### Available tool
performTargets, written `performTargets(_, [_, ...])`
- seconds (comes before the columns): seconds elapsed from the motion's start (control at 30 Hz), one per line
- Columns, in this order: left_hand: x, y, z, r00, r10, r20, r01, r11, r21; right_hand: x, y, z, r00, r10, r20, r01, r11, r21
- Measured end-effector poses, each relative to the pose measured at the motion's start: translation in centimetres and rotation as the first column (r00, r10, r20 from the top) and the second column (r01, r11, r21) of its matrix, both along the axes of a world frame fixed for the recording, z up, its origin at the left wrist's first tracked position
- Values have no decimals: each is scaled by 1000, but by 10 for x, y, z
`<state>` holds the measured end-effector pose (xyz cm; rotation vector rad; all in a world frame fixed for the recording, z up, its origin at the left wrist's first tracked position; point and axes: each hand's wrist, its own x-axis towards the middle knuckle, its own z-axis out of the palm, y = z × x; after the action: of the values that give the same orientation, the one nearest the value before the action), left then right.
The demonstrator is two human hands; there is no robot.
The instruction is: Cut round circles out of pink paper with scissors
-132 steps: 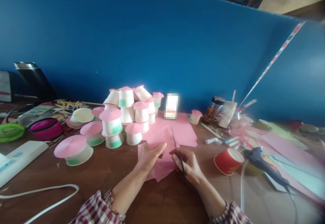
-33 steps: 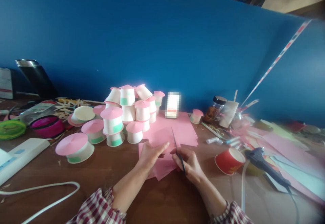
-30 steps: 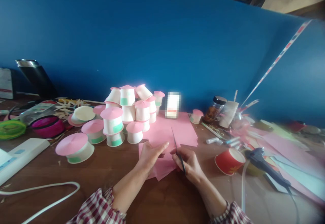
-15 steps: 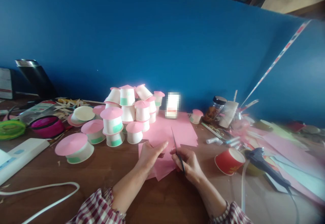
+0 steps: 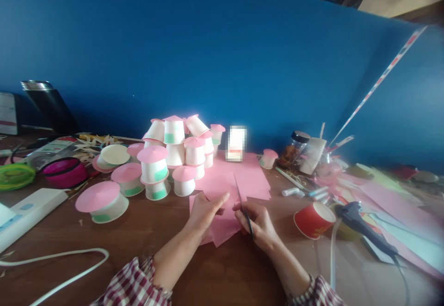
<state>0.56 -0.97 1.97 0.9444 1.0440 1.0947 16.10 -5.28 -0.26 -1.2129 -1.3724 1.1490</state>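
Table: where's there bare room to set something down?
Bare wood shows between the left sleeve and right sleeve, in front of the pink paper; among the left sleeve, white cable and front-left cup; and between the right sleeve and red cup. It's crowded around the cup stack and glue gun.
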Motion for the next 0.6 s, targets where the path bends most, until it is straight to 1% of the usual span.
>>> performTargets(0.13, [-2, 1, -3, 999, -36, 6, 36, 999, 36, -1, 0, 1, 1000, -4, -2, 4, 1000, -5])
performTargets(0.27, [-2, 2, -7, 1000, -24, -2, 24, 999, 39, -1, 0, 2, 1000, -9, -1, 9, 1000, -3])
performTargets(0.43, [-2, 4, -9, 999, -13, -50, 14, 999, 31, -1, 0, 0, 1000, -11, -3, 11, 1000, -9])
performTargets(0.6, [1, 4, -10, 999, 1, -44, 0, 999, 35, -1, 0, 2, 1000, -6, -4, 6, 1000, -12])
